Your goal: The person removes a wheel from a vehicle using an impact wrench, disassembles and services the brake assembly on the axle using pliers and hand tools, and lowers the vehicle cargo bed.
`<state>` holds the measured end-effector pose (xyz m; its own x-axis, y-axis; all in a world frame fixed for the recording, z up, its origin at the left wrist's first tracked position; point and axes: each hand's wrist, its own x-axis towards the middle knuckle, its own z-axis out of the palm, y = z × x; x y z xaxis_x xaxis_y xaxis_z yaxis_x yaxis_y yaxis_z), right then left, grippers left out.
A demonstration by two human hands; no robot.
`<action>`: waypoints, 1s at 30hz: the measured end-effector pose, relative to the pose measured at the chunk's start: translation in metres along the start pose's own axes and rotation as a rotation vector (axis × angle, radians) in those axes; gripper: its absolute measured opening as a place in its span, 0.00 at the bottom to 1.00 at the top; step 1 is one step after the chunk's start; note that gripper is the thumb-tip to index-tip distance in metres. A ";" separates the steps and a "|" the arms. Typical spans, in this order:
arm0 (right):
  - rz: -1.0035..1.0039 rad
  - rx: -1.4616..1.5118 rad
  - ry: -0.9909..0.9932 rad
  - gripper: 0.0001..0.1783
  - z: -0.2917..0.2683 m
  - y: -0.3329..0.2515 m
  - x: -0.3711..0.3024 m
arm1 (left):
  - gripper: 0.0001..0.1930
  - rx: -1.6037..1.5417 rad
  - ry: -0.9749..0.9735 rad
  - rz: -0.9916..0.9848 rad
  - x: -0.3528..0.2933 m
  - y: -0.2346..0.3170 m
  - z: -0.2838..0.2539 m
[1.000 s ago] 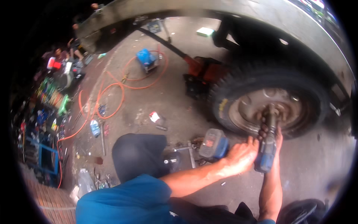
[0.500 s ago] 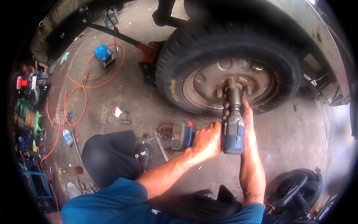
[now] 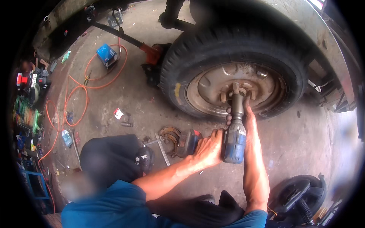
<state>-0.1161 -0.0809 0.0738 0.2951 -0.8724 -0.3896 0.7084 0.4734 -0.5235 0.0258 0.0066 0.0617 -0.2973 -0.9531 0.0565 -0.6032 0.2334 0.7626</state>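
My left hand (image 3: pixel 208 149) is closed around the handle of a blue and grey cordless impact wrench (image 3: pixel 234 142), its battery sticking out to the left. Under and beside the wrench's nose, my right hand (image 3: pixel 248 114) supports it, thumb along the right side and fingertips showing on the left. The long metal socket (image 3: pixel 238 103) points at the hub of a rusty steel wheel rim (image 3: pixel 213 81). Its tip is close to a lug nut at the hub's lower middle; whether it touches, I cannot tell. A black tyre (image 3: pixel 175 72) surrounds the rim.
An orange-red jack (image 3: pixel 153 54) stands left of the tyre. An orange hose (image 3: pixel 88 99) loops over the floor near a blue box (image 3: pixel 106 53). Curved brake shoes (image 3: pixel 170 133), a cross wrench (image 3: pixel 162 149) and a loose socket (image 3: pixel 126 124) lie by my knee. Black machinery (image 3: pixel 294 195) stands lower right.
The impact wrench and both hands have shifted slightly toward me. The socket has drawn back a little from the hub, showing more of the nut area.
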 end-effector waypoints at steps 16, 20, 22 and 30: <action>0.468 -0.775 0.236 0.22 -0.170 0.213 -0.026 | 0.31 0.370 -0.542 -0.120 -0.167 -0.118 0.071; 0.600 -1.392 -0.172 0.19 -0.180 0.218 -0.025 | 0.21 0.315 -0.859 -0.249 -0.155 -0.108 0.035; 0.920 -1.478 -0.188 0.20 -0.124 0.175 -0.019 | 0.10 0.172 -0.683 -0.466 -0.108 -0.107 0.001; -0.677 -0.390 0.806 0.33 -0.189 -0.058 0.022 | 0.24 -0.284 0.913 0.125 0.090 -0.039 -0.191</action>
<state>-0.2724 -0.1046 -0.0478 -0.6756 -0.6981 -0.2370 0.2744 0.0604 -0.9597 0.1640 -0.1249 0.1598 0.4155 -0.7352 0.5356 -0.3688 0.4021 0.8380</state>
